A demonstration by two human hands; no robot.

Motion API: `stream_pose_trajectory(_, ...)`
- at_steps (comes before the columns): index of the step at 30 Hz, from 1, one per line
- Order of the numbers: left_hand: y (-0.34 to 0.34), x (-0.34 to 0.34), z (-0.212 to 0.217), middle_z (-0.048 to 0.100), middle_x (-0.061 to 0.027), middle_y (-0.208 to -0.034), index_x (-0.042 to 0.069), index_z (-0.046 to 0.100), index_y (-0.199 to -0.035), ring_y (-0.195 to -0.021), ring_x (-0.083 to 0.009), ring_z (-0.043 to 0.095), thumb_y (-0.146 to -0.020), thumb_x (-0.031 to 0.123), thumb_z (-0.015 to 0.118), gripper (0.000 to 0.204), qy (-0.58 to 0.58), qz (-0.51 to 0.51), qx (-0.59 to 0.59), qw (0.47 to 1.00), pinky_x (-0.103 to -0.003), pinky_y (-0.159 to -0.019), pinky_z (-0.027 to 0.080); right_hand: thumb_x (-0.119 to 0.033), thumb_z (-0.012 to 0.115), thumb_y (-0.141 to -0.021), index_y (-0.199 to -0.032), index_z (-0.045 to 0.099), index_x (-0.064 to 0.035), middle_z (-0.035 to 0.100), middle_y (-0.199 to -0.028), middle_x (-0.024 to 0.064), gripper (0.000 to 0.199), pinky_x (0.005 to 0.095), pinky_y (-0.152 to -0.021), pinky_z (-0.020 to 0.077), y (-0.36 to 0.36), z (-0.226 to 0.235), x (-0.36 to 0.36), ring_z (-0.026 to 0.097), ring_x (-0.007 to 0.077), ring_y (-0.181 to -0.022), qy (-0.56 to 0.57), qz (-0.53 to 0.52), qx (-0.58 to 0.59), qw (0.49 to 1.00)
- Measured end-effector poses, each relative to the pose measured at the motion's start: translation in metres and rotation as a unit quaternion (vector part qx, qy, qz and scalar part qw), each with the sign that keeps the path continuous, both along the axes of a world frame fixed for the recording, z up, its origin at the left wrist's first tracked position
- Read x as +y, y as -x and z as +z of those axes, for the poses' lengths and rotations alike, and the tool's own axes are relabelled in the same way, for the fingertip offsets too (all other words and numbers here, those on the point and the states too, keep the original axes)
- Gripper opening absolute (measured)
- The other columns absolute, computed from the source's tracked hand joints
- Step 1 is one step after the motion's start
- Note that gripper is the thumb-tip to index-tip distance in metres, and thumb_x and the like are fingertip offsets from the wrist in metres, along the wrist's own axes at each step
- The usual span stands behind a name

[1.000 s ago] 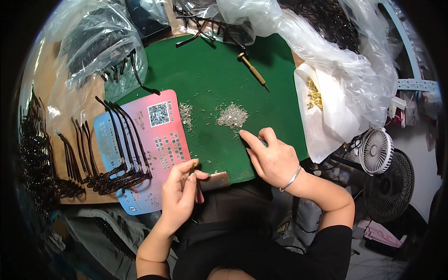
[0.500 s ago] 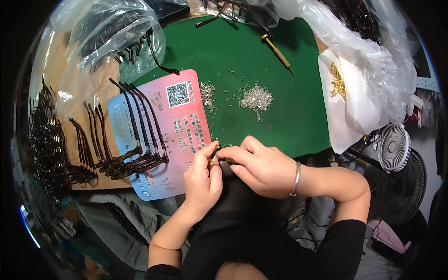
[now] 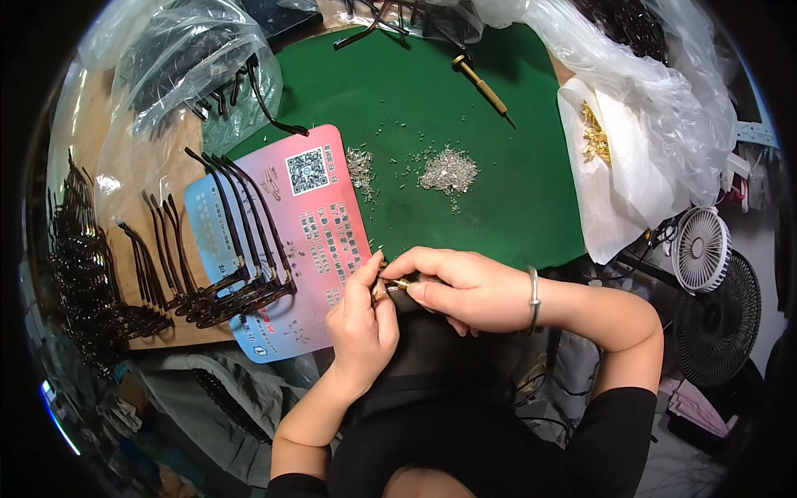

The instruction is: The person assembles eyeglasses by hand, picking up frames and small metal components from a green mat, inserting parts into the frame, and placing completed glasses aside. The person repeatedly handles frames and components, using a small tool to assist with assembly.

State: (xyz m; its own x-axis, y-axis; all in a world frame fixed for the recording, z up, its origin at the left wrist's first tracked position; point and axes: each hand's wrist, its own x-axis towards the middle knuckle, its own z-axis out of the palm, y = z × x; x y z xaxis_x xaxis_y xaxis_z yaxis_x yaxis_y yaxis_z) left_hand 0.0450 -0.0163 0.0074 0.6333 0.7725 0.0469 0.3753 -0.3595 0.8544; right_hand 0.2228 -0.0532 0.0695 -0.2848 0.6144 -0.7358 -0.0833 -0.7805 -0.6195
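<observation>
Green mat, wooden table, hands at near edge, white fan

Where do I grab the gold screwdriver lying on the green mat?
Probably best to pinch the gold screwdriver mid-handle, reaching down from above onto both long sides. It lies flat and slanted on the green mat, uncovered; the handle is thick, while the thin tip gives less to hold.

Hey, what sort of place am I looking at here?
Probably a small workshop bench, perhaps for eyewear. The signs are a row of dark eyeglass-like frames, a heap of tiny silvery pieces, and a slim gold-coloured screwdriver lying on a green mat.
</observation>
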Motion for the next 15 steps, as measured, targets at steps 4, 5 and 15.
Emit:
stream_pose_trajectory(4, 0.000, 0.002, -0.003, 0.062, -0.0141, -0.084, -0.004, 0.053, -0.114, -0.068, -0.0209, 0.063, -0.078, -0.009, 0.050, 0.037, -0.005, 0.002, -0.014, 1.000, -0.029, -0.064, 0.050, -0.015, 0.048, -0.088, -0.112, 0.051, -0.0032, 0.059, -0.097, 0.0189, 0.027, 0.0342, -0.056, 0.0505, 0.018, -0.018, -0.023, 0.058, 0.0256, -0.087, -0.299, 0.068, -0.269, 0.913)
stream_pose_trajectory(5, 0.000, 0.003, -0.001, 0.062, -0.0136, -0.084, -0.004, 0.053, -0.115, -0.068, -0.0207, 0.063, -0.078, -0.009, 0.050, 0.037, 0.001, 0.004, -0.020, 1.000, -0.029, -0.065, 0.050, -0.015, 0.048, -0.088, -0.111, 0.051, -0.0032, 0.059, -0.097, 0.0195, 0.026, 0.0345, -0.057, 0.0509, 0.019, -0.012, -0.022, 0.058, 0.0255, -0.086, -0.295, 0.097, -0.309, 0.899)
stream_pose_trajectory(15, 0.000, 0.001, 0.002, 0.064, -0.0157, -0.095, -0.005, 0.053, -0.115, -0.081, -0.0179, 0.064, -0.084, -0.008, 0.049, 0.031, 0.000, -0.011, 0.014, 1.000, -0.027, -0.072, 0.049, -0.019, 0.038, -0.090, -0.121, 0.045, -0.0004, 0.057, -0.072, 0.0070, 0.037, 0.0269, -0.043, 0.0443, 0.004, -0.016, -0.006, 0.053, 0.0120, -0.048, -0.011, -0.042, 0.047, 0.998)
